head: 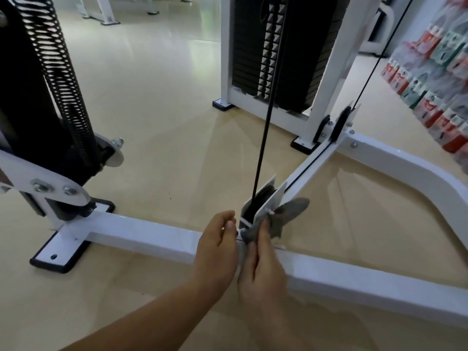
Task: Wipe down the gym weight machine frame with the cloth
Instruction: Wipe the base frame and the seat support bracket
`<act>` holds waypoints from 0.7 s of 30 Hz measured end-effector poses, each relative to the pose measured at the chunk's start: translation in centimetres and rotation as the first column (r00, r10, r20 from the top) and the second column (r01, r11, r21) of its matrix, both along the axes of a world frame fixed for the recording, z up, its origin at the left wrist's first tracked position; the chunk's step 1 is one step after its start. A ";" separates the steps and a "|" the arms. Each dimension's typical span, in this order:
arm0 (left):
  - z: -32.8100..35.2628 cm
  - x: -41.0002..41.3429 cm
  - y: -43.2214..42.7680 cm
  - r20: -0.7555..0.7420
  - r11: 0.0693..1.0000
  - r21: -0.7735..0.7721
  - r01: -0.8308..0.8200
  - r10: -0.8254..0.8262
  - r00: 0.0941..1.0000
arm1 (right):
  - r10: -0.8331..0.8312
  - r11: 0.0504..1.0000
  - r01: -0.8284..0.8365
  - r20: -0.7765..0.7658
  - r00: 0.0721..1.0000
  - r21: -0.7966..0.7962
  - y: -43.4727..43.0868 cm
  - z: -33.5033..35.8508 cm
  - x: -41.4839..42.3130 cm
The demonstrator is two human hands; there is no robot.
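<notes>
The white weight machine frame [141, 236] runs low across the floor as a square bar, with a diagonal bar rising toward the weight stack. Where they meet stands a small pulley bracket [260, 203] with a black cable going up. A grey cloth [288, 215] is pressed against the right side of that bracket. My right hand [263, 267] is shut on the cloth. My left hand [217, 244] rests on the bar just left of the bracket, fingers curled, thumb and forefinger close together at the bracket's edge. Part of the cloth is hidden under my right hand.
A black weight stack [276, 51] in a white frame stands behind. At left is a black padded arm with a coil spring [63, 79] and a floor foot plate [65, 249]. A curved white frame bar [430, 178] and stacked packages [435, 72] are at right. The floor is beige tile.
</notes>
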State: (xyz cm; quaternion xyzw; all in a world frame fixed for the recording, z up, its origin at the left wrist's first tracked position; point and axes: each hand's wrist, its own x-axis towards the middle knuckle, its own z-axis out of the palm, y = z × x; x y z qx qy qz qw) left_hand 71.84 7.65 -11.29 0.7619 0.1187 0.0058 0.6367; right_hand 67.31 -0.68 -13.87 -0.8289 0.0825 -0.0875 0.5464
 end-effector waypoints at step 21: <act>-0.6 -0.5 0.6 -0.023 0.999 -0.012 0.039 -0.039 0.999 | -0.138 0.976 0.139 -0.015 0.990 0.168 -1.6 2.0 4.2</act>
